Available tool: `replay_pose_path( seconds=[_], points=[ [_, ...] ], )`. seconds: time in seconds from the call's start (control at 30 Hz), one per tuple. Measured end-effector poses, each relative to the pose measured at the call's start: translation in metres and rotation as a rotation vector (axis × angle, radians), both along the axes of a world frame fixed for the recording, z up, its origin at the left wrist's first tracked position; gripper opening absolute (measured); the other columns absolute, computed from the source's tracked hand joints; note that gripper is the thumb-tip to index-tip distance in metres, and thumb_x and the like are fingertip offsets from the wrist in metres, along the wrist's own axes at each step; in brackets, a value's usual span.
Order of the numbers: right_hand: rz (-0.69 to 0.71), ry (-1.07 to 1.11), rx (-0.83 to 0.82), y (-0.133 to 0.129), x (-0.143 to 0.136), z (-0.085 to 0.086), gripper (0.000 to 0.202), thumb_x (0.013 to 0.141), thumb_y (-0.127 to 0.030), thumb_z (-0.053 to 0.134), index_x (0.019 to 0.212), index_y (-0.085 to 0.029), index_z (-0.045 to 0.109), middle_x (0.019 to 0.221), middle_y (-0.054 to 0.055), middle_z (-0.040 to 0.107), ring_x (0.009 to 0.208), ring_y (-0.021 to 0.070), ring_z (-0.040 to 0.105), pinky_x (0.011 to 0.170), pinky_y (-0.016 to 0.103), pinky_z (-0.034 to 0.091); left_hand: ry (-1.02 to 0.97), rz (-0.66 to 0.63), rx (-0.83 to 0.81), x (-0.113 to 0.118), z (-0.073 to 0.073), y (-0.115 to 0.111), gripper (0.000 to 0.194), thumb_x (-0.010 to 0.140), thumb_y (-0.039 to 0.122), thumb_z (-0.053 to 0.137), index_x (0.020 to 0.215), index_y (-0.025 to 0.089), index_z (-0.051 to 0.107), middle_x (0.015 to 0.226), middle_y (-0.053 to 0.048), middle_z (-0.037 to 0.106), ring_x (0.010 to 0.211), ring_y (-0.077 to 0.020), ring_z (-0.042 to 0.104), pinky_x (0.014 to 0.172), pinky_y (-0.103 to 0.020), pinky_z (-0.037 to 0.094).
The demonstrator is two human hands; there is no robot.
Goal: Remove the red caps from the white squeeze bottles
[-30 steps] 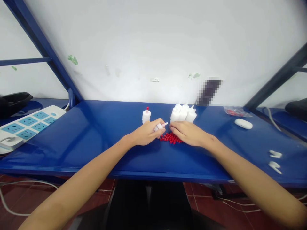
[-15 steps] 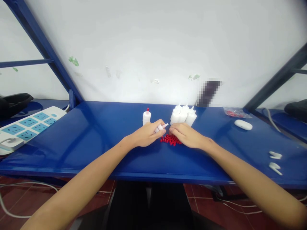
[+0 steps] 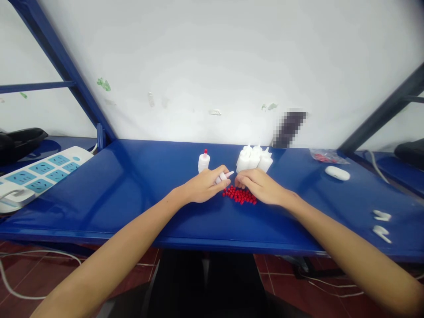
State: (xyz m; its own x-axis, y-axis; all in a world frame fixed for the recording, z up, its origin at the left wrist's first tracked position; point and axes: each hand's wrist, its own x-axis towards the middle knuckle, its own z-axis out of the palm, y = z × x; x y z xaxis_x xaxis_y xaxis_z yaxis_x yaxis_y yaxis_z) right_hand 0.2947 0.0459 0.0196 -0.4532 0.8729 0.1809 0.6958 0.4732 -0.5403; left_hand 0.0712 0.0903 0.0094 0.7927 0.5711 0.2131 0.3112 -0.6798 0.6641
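Observation:
My left hand [image 3: 202, 186] is wrapped round a small white squeeze bottle [image 3: 221, 177], which lies tilted with its bare pointed nozzle toward the right. Close to that nozzle, the fingers of my right hand [image 3: 261, 186] are pinched together; what is between them, if anything, is hidden. Below both hands a pile of small red caps [image 3: 241, 196] is spread on the blue table [image 3: 139, 194]. Behind my left hand stands a white bottle [image 3: 203, 163] with a red cap on its tip. Several uncapped white bottles [image 3: 254, 159] stand bunched behind my right hand.
On the right lie a clear bag with red pieces [image 3: 327, 157], a white earbud case [image 3: 337, 173] and two white earbuds [image 3: 382, 215]. A power strip [image 3: 43, 174] is at the left. Blue frame posts [image 3: 66, 70] rise at both sides before the white wall.
My right hand has drawn back slightly from the pile, so more red caps show beneath it. The left hand keeps its hold on the bottle. The view has shifted a little.

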Motion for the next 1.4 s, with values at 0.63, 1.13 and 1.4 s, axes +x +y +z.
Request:
replay_pose_path(
  seconds=[0.63, 1.13, 1.4],
  points=[
    [-0.037, -0.337, 0.032, 0.002, 0.007, -0.003, 0.037, 0.100, -0.028, 0.034, 0.069, -0.018, 0.054, 0.070, 0.005, 0.063, 0.069, 0.0179, 0.058, 0.065, 0.031, 0.035, 0.012, 0.015, -0.045, 0.000, 0.000, 0.000, 0.032, 0.101, 0.050, 0.041, 0.106, 0.019, 0.051, 0.076, 0.000, 0.060, 0.061, -0.0134, 0.053, 0.057, -0.025, 0.039],
    [0.057, -0.243, -0.017, 0.004, 0.007, -0.003, 0.013, 0.091, -0.020, 0.045, 0.082, -0.019, 0.055, 0.080, 0.002, 0.061, 0.073, 0.0161, 0.054, 0.070, 0.029, 0.037, 0.026, 0.026, -0.062, 0.001, 0.001, 0.000, 0.030, 0.101, 0.048, 0.042, 0.108, 0.020, 0.051, 0.077, 0.001, 0.062, 0.059, -0.0127, 0.053, 0.057, -0.025, 0.040],
    [0.020, -0.260, -0.037, 0.007, 0.004, -0.009, 0.012, 0.090, -0.019, 0.045, 0.080, -0.020, 0.052, 0.078, 0.001, 0.060, 0.070, 0.0150, 0.051, 0.065, 0.028, 0.033, 0.027, 0.027, -0.035, 0.001, 0.000, 0.001, 0.028, 0.101, 0.045, 0.042, 0.109, 0.019, 0.051, 0.075, 0.001, 0.061, 0.061, -0.0130, 0.053, 0.058, -0.025, 0.040]
  ],
)
